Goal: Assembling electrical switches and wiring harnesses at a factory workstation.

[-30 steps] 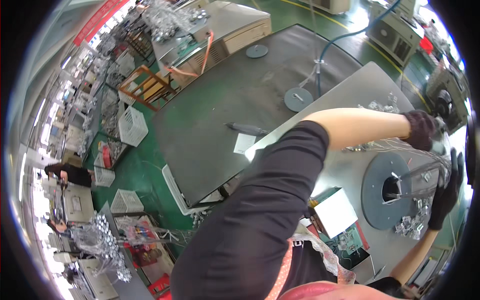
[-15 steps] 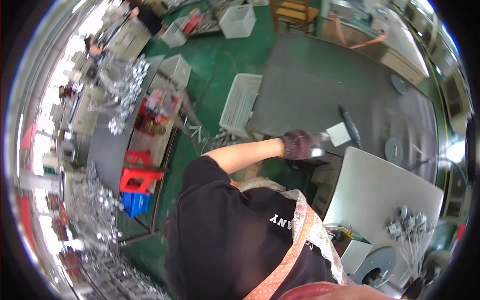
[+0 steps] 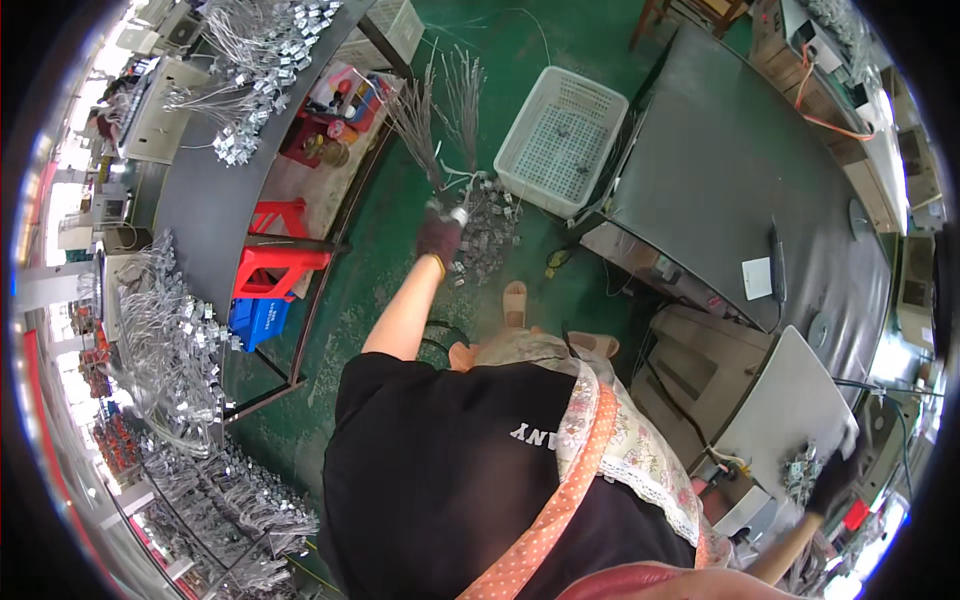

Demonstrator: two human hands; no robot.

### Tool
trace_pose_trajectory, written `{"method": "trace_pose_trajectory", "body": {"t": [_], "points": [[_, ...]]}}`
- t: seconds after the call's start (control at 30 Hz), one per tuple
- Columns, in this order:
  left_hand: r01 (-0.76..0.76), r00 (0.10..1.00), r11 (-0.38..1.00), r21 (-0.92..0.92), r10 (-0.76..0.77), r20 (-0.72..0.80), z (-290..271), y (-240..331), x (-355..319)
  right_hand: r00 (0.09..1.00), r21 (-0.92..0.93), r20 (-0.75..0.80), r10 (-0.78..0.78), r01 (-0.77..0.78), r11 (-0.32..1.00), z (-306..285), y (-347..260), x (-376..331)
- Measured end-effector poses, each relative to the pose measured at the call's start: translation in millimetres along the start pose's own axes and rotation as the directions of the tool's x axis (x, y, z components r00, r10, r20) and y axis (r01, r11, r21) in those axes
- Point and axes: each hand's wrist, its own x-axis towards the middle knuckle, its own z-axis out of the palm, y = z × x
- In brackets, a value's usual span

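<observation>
My left hand (image 3: 440,232), in a dark maroon work glove, reaches down to the floor on the left. It lies over the edge of a pile of grey cables with small metal connectors (image 3: 487,235). Long cable ends (image 3: 462,100) fan out past the hand. Its fingers are blurred, so any grip is unclear. Far to the right, my right hand (image 3: 835,482), also in a dark glove, is beside another cable bundle (image 3: 802,472) on the light metal plate (image 3: 775,400). Motion smears its fingers too.
A white plastic basket (image 3: 510,165) stands on the floor beside the dark worktable (image 3: 690,150). On the table lie a white card (image 3: 757,279) and a dark long tool (image 3: 777,262). At left, a bench (image 3: 200,200) carries heaps of cables, with red stools (image 3: 270,268) and a blue crate (image 3: 258,322) below.
My left hand has moved from the worktable's edge near the white card, left and down to the cable pile. My view has shifted left; my right hand now shows more plainly at the lower right.
</observation>
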Motion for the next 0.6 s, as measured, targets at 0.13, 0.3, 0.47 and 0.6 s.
{"method": "trace_pose_trajectory", "body": {"t": [0.13, 0.3, 0.47, 0.6], "points": [[-0.116, 0.976, 0.981, -0.155, 0.083, -0.203, -28.4, -42.1, 89.4, 0.756, 0.176, 0.374, -0.537, 0.511, 0.841, 97.5, -223.7, 23.2], [-0.292, 0.947, 0.956, -0.027, 0.285, -0.149, -37.6, -20.2, 147.5, 0.469, 0.678, 0.441, -0.765, 0.384, 0.627, 252.2, -409.6, 29.3], [-0.248, 0.966, 0.959, -0.138, 0.256, 0.043, -37.5, 25.6, 140.9, 0.459, 0.716, 0.587, -0.668, 0.093, 0.692, 371.0, -579.4, 31.9], [-0.324, 0.944, 0.933, -0.159, 0.329, 0.003, -25.5, -26.6, 164.5, 0.599, 0.714, 0.466, -0.651, 0.18, 0.676, 440.4, -675.3, 9.1]]}}
